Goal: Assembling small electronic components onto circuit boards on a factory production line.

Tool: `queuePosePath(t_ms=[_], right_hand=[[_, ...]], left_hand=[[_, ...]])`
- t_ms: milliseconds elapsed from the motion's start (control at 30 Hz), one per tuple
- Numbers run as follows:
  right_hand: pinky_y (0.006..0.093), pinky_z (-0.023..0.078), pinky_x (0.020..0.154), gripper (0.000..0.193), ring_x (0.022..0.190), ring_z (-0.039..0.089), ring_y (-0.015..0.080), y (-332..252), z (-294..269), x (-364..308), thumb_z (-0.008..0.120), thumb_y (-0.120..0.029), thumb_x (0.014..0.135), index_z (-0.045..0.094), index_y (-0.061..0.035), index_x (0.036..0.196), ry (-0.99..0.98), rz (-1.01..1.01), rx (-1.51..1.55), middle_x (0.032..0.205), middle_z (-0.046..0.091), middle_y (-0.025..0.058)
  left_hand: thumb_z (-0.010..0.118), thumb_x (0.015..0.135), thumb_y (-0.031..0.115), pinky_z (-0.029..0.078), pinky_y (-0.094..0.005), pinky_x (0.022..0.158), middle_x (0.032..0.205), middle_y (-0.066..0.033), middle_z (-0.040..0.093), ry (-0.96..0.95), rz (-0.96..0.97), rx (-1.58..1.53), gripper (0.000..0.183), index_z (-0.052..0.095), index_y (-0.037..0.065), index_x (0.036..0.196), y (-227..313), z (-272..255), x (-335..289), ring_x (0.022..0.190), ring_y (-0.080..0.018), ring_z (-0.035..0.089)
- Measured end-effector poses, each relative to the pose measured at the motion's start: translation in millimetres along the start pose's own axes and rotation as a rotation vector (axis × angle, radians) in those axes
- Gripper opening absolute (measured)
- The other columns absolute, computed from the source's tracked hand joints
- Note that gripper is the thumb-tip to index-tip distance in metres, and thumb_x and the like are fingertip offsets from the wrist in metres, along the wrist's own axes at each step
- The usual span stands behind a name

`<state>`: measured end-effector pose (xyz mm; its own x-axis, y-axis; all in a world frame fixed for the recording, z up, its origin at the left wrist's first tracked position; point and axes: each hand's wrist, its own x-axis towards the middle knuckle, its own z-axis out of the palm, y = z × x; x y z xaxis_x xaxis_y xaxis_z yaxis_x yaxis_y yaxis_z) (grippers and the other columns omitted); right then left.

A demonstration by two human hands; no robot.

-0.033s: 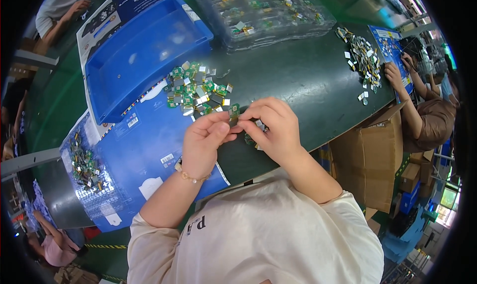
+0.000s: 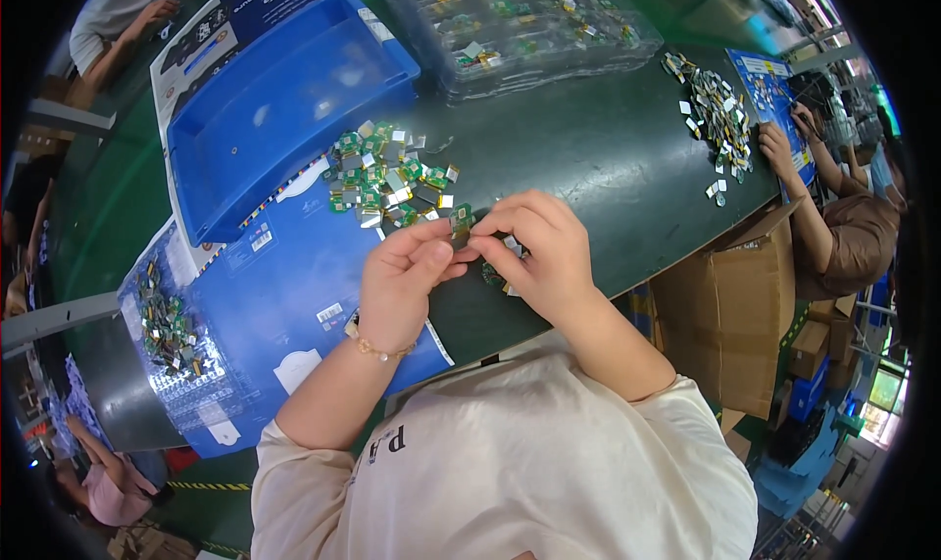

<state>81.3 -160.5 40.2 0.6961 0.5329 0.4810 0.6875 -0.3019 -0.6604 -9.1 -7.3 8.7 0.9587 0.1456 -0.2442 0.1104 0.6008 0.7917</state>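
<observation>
A small green circuit board (image 2: 461, 221) is held up between my two hands over the table's near edge. My left hand (image 2: 414, 260) is closed, its thumb and fingers pinching the board from the left. From the right, the thumb and forefinger of my right hand (image 2: 537, 246) meet at the board's lower edge. Just beyond my hands lies a loose pile of green boards with silver and white parts (image 2: 387, 180). A few more small boards (image 2: 493, 274) sit partly hidden under my right hand.
An open blue plastic bin (image 2: 294, 109) stands behind the pile. Stacked clear trays (image 2: 529, 31) hold more boards. Another board heap (image 2: 169, 325) rests on bubble wrap at left. A co-worker's hand (image 2: 776, 148) is beside a pile (image 2: 720, 119) at right. A cardboard box (image 2: 730, 315) is below.
</observation>
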Motion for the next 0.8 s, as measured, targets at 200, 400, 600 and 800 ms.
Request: queuePosePath(t_ms=[200,400,600,800], right_hand=[[0.0323,0.045,0.061,0.017,0.071,0.058,0.0230,4.1,0.9,1.5,0.074,-0.011,0.068,0.063,-0.0118,0.081,0.014,-0.047,-0.018,0.081,0.061,0.0017],[0.0348,0.044,0.063,0.016,0.070,0.057,0.0249,7.3,1.1,3.4,0.070,-0.003,0.069,0.058,-0.0081,0.078,-0.052,-0.071,0.003,0.077,0.060,0.0052],[0.0357,0.044,0.062,0.018,0.070,0.055,0.0273,1.5,0.9,3.6,0.067,0.000,0.067,0.055,-0.0077,0.077,-0.094,-0.074,-0.015,0.076,0.056,0.0071],[0.0361,0.045,0.067,0.017,0.076,0.055,0.0283,2.0,2.6,-7.2,0.063,0.002,0.069,0.052,-0.0072,0.078,-0.056,-0.145,0.098,0.082,0.057,0.0087]], left_hand=[[0.058,0.091,0.009,0.054,-0.0256,0.078,0.103,-0.0109,0.065,0.026,0.029,0.081,0.026,0.058,-0.004,0.114,2.2,4.0,-1.7,0.094,-0.0199,0.065],[0.061,0.088,0.005,0.052,-0.0233,0.075,0.096,-0.0091,0.067,0.069,0.088,0.257,0.023,0.062,-0.003,0.109,-3.7,1.0,-2.1,0.084,-0.0135,0.064],[0.061,0.088,0.004,0.052,-0.0230,0.075,0.094,-0.0066,0.066,0.054,0.131,0.280,0.025,0.060,-0.002,0.113,-4.4,1.7,-2.9,0.085,-0.0107,0.062],[0.053,0.093,0.008,0.051,-0.0238,0.076,0.105,-0.0118,0.065,0.096,-0.003,0.027,0.025,0.052,0.004,0.118,2.6,6.8,2.0,0.092,-0.0157,0.065]])
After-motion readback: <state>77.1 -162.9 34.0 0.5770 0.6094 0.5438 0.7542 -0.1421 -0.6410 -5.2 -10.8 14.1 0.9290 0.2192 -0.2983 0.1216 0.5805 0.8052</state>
